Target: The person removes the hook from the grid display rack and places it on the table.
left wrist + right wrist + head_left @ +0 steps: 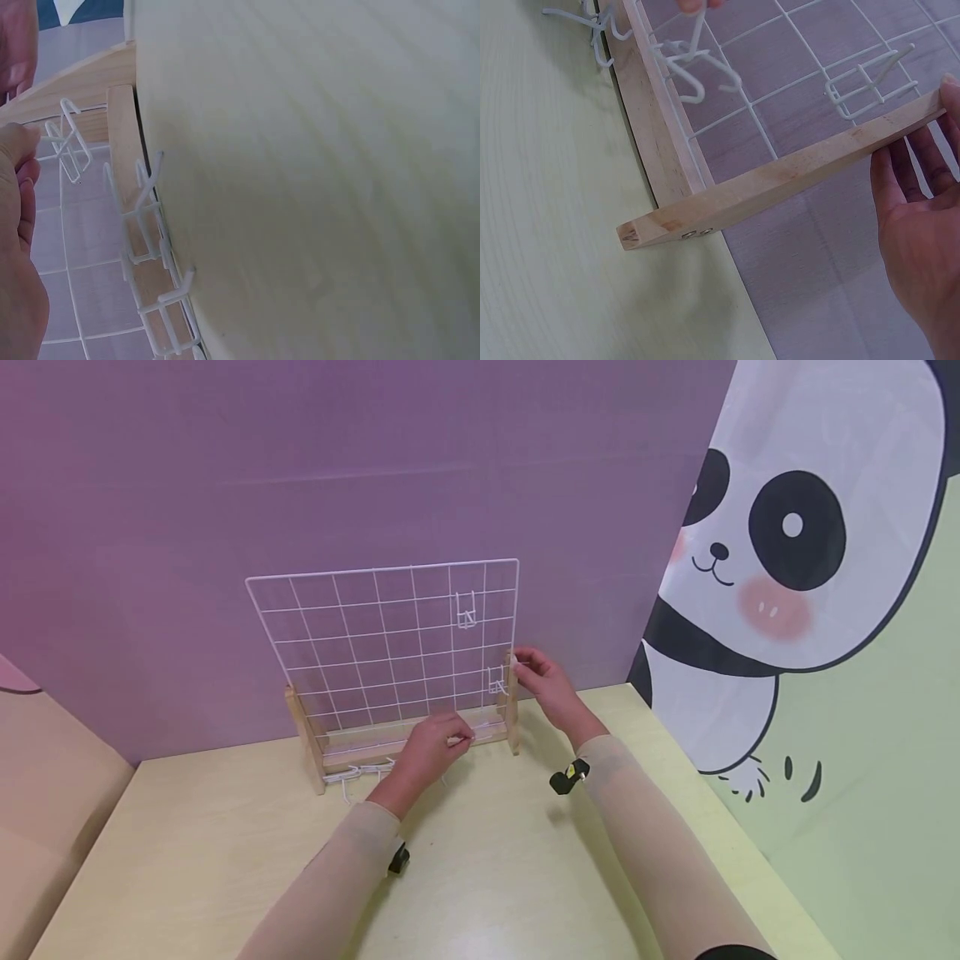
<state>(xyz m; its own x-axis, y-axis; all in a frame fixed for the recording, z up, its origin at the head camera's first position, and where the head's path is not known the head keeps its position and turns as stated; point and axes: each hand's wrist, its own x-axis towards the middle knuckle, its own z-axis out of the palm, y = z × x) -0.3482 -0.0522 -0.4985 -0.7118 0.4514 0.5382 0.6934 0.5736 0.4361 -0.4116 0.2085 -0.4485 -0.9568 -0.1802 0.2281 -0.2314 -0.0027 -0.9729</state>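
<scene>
A white wire grid panel (382, 567) stands upright in a wooden stand (304, 739) at the back of the table. My left hand (431, 747) pinches a white wire hook (684, 54) between thumb and fingertips, in front of the grid's lower right part. At the right side post (795, 174) of the stand, my right hand (551, 689) grips the wood, thumb on one face and fingers on the other. Two more hooks hang on the grid: an upper hook (467, 620) and a lower hook (862, 84) near the post.
Several loose white hooks (161, 300) lie along the front bar of the stand, towards the left. Behind the light wooden table (480, 877) rises a purple wall (375, 460). A panda mural (720, 710) covers the wall on the right.
</scene>
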